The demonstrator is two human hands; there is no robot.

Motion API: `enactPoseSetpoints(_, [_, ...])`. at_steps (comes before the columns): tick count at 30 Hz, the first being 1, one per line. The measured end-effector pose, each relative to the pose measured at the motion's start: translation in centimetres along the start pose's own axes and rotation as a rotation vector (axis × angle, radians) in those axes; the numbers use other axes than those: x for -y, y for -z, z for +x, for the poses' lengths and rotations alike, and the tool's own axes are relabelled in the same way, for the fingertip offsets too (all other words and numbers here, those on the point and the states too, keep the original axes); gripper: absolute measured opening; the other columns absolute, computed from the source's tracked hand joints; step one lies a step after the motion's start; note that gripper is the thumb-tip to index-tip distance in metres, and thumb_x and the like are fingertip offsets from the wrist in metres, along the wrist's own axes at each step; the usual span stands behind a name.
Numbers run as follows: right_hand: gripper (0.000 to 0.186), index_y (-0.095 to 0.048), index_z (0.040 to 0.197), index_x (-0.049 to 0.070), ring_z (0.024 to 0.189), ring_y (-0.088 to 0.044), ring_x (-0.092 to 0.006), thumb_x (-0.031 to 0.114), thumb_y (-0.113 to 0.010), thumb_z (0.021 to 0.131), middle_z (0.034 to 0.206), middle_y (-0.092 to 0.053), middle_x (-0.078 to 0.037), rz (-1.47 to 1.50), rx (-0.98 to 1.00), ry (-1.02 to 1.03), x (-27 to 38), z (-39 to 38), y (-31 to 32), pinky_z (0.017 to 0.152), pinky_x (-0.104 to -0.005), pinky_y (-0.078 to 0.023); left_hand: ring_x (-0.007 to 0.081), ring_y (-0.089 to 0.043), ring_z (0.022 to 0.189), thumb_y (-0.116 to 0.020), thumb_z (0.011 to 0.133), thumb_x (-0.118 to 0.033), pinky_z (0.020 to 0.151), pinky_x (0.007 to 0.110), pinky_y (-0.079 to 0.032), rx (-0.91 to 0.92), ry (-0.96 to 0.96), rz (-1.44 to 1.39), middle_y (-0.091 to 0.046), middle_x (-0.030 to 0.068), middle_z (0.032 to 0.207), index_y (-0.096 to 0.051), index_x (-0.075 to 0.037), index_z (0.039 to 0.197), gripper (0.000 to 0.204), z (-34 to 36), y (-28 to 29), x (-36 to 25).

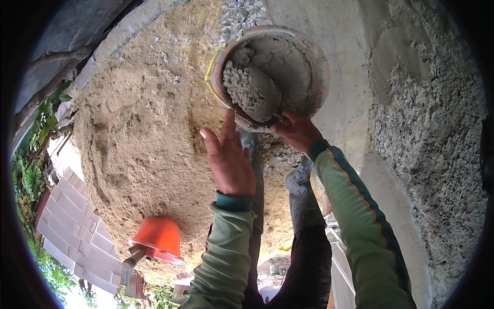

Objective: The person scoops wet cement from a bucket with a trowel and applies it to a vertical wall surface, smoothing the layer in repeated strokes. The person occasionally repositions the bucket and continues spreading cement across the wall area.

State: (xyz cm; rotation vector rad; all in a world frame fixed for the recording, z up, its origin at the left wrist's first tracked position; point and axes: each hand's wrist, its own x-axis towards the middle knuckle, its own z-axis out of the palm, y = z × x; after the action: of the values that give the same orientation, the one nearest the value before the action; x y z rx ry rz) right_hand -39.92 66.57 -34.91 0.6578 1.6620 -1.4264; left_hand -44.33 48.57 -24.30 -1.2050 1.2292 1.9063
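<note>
A round bucket (323,77) holds wet grey mortar (293,56), and its rim is smeared with the same stuff. On the mortar inside lies a rounded trowel (265,95) heaped with a rough lump. My right hand (297,133) is closed at the near rim around what looks like the trowel's handle, mostly hidden by the fingers. My left hand (230,162) is open, fingers apart, with a fingertip at or just short of the bucket's near-left rim. A yellow bucket handle (210,69) hangs along the left side.
Sandy, rough ground (139,118) spreads to the left. A grey cement strip (345,77) runs beside the bucket, with coarse wet concrete (427,139) farther right. Gravel (242,18) lies beyond the bucket. An orange tub-like thing (157,237) and stacked grey blocks (72,221) are at lower left. My boots (303,195) stand close below.
</note>
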Motion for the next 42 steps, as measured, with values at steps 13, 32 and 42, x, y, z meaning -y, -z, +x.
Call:
enactPoseSetpoints(13, [0.021,-0.063,0.091,0.003,0.061,-0.053,-0.0082,0.02,-0.074,0.091,0.067,-0.055,0.001,0.307,0.226,-0.017,-4.3,-14.8,4.7,0.056,-0.0288,-0.045,0.0332,0.007,0.155,-0.025,0.091,-0.082,0.12,0.056,0.011,-0.102,-0.084,-0.013,-0.002,0.0215,0.167,-0.024,-0.016,0.16,0.096,-1.3,-0.2,2.7])
enactPoseSetpoints(32, [0.022,-0.058,0.107,0.007,0.073,-0.069,-0.0209,0.024,-0.062,0.094,0.092,-0.065,-0.012,0.039,-0.695,-0.488,-22.7,-26.0,21.2,0.057,-0.0337,-0.054,0.0327,-0.001,0.155,-0.024,0.093,-0.079,0.12,0.054,0.006,-0.184,-0.038,-0.008,-0.009,0.0209,0.166,-0.031,-0.013,0.157,0.093,-2.1,-1.0,6.7])
enactPoseSetpoints(42, [0.017,-0.064,0.099,0.008,0.057,-0.058,-0.0136,0.024,-0.065,0.094,0.076,-0.061,-0.003,0.001,-0.622,-0.492,-18.4,-17.9,27.1,0.047,-0.0321,-0.047,0.0324,-0.003,0.155,-0.026,0.095,-0.076,0.121,0.052,0.003,-0.175,-0.051,-0.019,-0.01,0.021,0.166,-0.031,-0.012,0.157,0.09,-3.0,-0.8,7.2])
